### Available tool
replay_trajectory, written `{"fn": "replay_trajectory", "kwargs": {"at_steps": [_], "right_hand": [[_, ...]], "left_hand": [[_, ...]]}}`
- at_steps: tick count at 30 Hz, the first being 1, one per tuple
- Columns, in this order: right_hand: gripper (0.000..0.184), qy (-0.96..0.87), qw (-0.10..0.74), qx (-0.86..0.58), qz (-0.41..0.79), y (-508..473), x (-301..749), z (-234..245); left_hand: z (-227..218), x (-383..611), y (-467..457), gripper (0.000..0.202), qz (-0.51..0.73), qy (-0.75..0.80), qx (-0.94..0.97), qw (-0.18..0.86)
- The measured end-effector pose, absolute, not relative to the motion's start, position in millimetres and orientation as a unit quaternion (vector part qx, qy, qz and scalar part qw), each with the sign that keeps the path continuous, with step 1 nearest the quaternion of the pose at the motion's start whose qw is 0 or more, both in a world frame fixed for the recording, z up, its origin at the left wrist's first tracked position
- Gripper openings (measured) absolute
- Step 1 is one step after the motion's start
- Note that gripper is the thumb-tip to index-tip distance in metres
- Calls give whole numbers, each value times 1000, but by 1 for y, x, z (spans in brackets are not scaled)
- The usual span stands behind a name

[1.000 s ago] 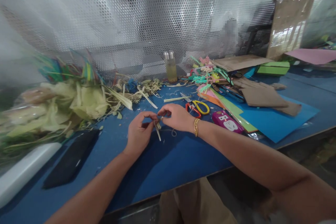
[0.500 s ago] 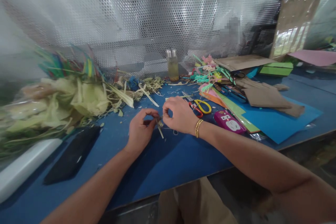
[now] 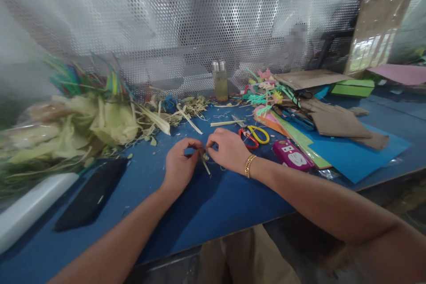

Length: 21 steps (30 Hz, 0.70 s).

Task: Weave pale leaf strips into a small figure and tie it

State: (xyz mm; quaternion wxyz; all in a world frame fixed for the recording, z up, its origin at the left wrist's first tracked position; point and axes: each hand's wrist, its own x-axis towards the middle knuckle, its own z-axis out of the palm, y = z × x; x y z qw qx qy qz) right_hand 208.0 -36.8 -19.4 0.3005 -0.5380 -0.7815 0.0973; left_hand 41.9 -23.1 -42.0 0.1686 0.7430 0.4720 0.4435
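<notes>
From the head camera, the left hand (image 3: 179, 166) and right hand (image 3: 228, 150) met over the blue table (image 3: 213, 204), fingertips of both pinched on one thin, pale leaf strip (image 3: 205, 163), whose free end slanted down toward the tabletop. The strip looked flat, narrow and dry. A gold chain bracelet (image 3: 249, 165) circled the right wrist.

Just beyond the right hand lay two pairs of scissors, one red-handled (image 3: 246, 139) and one yellow-handled (image 3: 257, 133), their loops overlapping. One glass bottle (image 3: 220, 81) of yellowish liquid stood against the perforated metal screen (image 3: 186, 22). To the left sat one loose heap of pale green, crinkled leaves (image 3: 83, 128) with stringy offcuts, and one flat black oblong case (image 3: 91, 195). To the right lay one pink, glossy plastic box (image 3: 293, 155), smooth coloured paper sheets (image 3: 346, 151) and brown matte paper (image 3: 336, 122).
</notes>
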Motion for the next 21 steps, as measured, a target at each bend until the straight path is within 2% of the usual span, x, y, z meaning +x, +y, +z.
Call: {"fn": "replay_trajectory", "kwargs": {"at_steps": [4,10,14,21], "right_hand": [[10,-779,244,-561,140,-34,207,-30],[13,-802,196,-555,102,-32,205,-39],[13,-801,196,-557,98,-33,203,-39],[14,-802,204,-551,109,-35,202,-37]], "left_hand": [[-48,41,-20,15,392,468,777,152],[-40,32,-22,19,270,482,829,86],[-38,27,-21,19,255,498,820,118],[-30,20,-15,11,228,512,792,240]]}}
